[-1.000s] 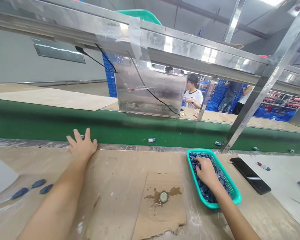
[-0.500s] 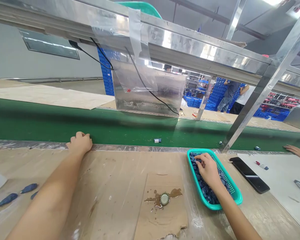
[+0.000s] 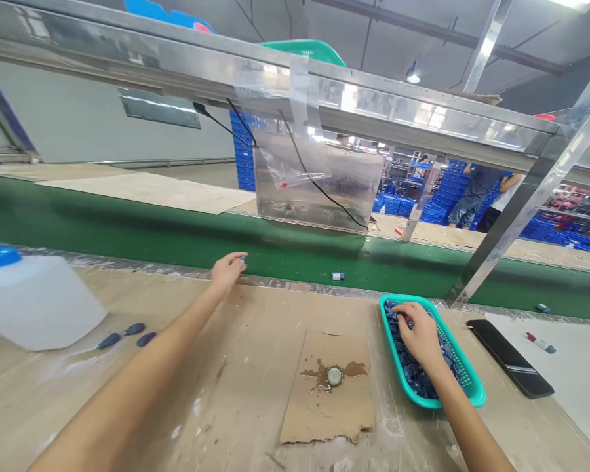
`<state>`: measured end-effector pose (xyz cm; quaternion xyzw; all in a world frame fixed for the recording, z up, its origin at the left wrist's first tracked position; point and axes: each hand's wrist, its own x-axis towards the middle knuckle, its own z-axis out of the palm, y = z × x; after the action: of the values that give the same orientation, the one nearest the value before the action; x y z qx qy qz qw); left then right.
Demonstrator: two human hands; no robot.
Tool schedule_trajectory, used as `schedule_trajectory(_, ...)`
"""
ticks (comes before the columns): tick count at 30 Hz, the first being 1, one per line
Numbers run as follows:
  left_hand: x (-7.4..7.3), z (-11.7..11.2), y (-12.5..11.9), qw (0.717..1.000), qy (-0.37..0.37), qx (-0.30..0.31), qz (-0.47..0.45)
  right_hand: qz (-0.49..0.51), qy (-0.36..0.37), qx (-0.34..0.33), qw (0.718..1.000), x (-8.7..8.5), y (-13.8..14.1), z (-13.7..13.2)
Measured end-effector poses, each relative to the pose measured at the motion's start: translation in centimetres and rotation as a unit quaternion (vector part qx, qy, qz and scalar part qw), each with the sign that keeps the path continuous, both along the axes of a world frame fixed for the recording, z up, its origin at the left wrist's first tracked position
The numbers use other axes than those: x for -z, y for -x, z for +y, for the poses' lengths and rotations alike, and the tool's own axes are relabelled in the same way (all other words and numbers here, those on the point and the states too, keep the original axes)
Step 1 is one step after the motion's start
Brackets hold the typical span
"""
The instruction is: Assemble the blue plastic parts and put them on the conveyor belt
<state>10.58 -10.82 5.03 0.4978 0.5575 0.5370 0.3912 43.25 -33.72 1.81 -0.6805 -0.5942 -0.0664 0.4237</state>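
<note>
Pinching a small blue part [image 3: 244,259] at the worktop's [image 3: 255,367] far edge, left hand [image 3: 229,270] closed on it.
Right hand [image 3: 420,331] lies in the holey teal basket [image 3: 467,380]; its grip I cannot tell.

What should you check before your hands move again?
1. Left hand pinches a small blue piece at the edge of the green belt: ok.
2. Right hand is inside the teal basket, on the blue parts: ok.
3. Right hand has a part gripped: cannot tell, the fingers hide it.
4. Belt running or stopped: cannot tell.
5. Loose piece on the belt lies apart from both hands: ok.
6. Bottle cap and its brown puddle on the cardboard lie between the arms, touching neither: ok.
</note>
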Motion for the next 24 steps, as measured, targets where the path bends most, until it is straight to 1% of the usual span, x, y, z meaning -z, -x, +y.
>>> schedule_trajectory(2,0.0,-1.0,-0.9,0.996,0.025,0.035,-0.076,0.010,0.000,-0.002,1.000,0.0,-0.2,0.0)
schedule_trajectory(4,0.2,-3.0,-2.1,0.987,0.042,0.076,-0.136,0.027,0.004,-0.013,1.000,0.1,-0.5,-0.1)
schedule_trajectory(5,0.3,-4.2,-2.6,0.977,0.052,0.106,-0.176,0.033,0.010,-0.024,0.999,0.1,-0.6,-0.1)
schedule_trajectory(7,0.8,-7.1,-3.6,0.942,0.080,0.180,-0.271,0.045,0.027,-0.049,0.997,-0.1,-0.6,-0.3)
schedule_trajectory(9,1.4,-9.9,-4.4,0.896,0.121,0.255,-0.344,0.057,0.044,-0.075,0.995,-0.4,0.1,-0.5)
schedule_trajectory(10,1.7,-11.0,-4.8,0.878,0.143,0.288,-0.353,0.064,0.055,-0.094,0.992,-0.6,0.7,-0.6)
schedule_trajectory(11,2.0,-11.9,-5.1,0.871,0.162,0.314,-0.342,0.075,0.071,-0.120,0.987,-0.8,1.7,-0.6)
schedule_trajectory(12,2.3,-12.6,-5.4,0.868,0.173,0.338,-0.321,0.091,0.094,-0.153,0.979,-0.9,2.8,-0.7)
schedule_trajectory(14,2.8,-13.3,-5.8,0.865,0.172,0.378,-0.283,0.120,0.157,-0.228,0.954,-1.0,5.3,-0.7)
schedule_trajectory(16,3.2,-13.3,-5.8,0.863,0.157,0.398,-0.268,0.109,0.218,-0.277,0.929,-0.7,7.8,-0.7)
schedule_trajectory(17,3.2,-13.2,-5.7,0.861,0.156,0.404,-0.266,0.085,0.240,-0.286,0.924,-0.5,8.8,-0.7)
schedule_trajectory(19,3.3,-13.0,-5.4,0.861,0.167,0.404,-0.261,0.029,0.263,-0.281,0.923,-0.2,10.0,-0.6)
schedule_trajectory(21,3.2,-12.7,-5.1,0.868,0.180,0.391,-0.247,-0.004,0.266,-0.267,0.926,0.0,10.3,-0.5)
schedule_trajectory(24,3.1,-12.9,-4.9,0.880,0.187,0.367,-0.236,-0.015,0.272,-0.259,0.927,0.0,10.0,-0.4)
